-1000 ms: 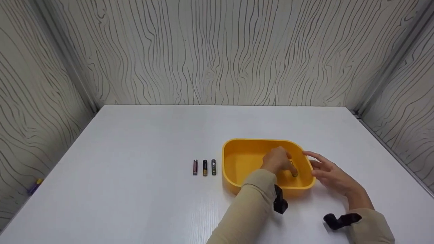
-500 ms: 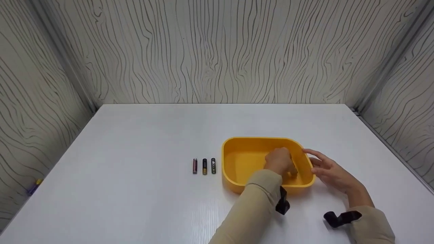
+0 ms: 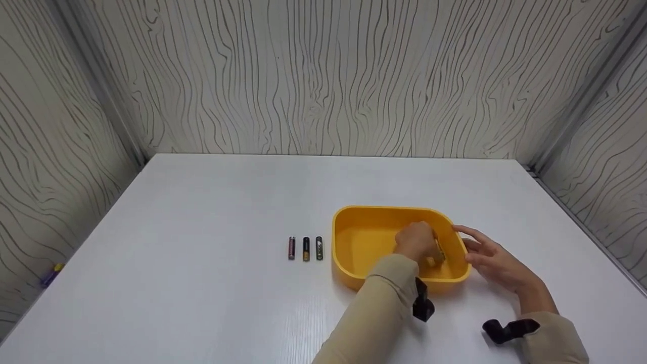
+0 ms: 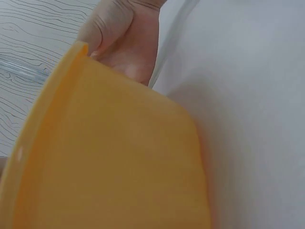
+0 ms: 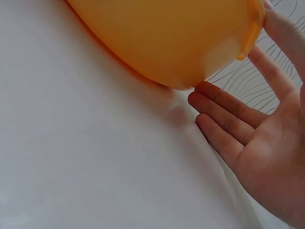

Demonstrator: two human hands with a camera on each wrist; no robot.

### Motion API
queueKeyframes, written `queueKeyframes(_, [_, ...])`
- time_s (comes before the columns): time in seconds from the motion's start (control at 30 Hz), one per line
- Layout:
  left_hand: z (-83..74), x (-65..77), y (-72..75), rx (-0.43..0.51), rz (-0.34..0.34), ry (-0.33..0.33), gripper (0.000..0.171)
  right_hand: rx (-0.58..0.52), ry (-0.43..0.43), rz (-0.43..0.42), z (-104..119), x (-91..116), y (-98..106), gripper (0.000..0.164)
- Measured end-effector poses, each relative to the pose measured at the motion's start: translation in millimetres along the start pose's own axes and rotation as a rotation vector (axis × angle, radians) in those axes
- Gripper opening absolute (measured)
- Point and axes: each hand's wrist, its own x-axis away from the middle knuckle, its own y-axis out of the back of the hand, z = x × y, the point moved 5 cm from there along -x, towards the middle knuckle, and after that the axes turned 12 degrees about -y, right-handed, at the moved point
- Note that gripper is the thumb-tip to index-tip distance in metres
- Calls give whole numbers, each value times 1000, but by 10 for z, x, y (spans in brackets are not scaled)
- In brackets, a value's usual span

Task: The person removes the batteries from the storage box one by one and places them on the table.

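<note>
My left hand (image 3: 415,240) reaches down inside a yellow plastic bin (image 3: 371,208), with curled fingers at its right end. At the fingertips shows part of a slim battery (image 3: 442,254), pinched there and mostly hidden by the hand. In the left wrist view the outer wall of the bin (image 4: 119,152) blocks most of that hand. My right hand (image 3: 498,260) rests against the bin's right end, thumb and index finger at the rim. Its fingers (image 5: 226,117) are extended and spread in the right wrist view, close to the bin's wall (image 5: 167,43).
Left of the bin three batteries lie side by side on the white table (image 3: 202,212): a red one (image 3: 291,248), a black and gold one (image 3: 306,249) and a dark green one (image 3: 319,248). A purple and yellow object (image 3: 52,275) is beyond the table's left edge. Wood-patterned panels (image 3: 313,76) enclose the table.
My left hand has shifted slightly right and turned deeper into the bin, its fingers curling in over the battery. My right hand stays at the bin's right end.
</note>
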Motion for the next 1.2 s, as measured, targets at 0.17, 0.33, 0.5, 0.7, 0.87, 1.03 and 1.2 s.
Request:
queueKeyframes(0.17, [10, 14, 33, 101, -20, -4, 24, -15, 6, 19, 0, -10, 5, 62])
queueKeyframes(0.33, [7, 50, 67, 249, -41, -25, 24, -34, 21, 47, 12, -23, 10, 61])
queueKeyframes(0.5, [21, 95, 109, 303, -60, -62, 27, -21, 14, 37, 0, -29, 15, 61])
queueKeyframes(0.7, [62, 154, 157, 370, -64, -86, 37, -11, 27, 41, -9, -17, 26, 61])
queueKeyframes(0.87, [99, 194, 221, 370, -69, -130, 41, -27, 43, 64, -1, -21, 24, 61])
queueKeyframes(1.03, [103, 260, 282, 389, -67, -163, 41, -18, 32, 64, -6, -25, 13, 61])
queueKeyframes(1.2, [92, 330, 379, 371, -75, -225, 44, -13, 12, 43, -7, -25, 11, 61])
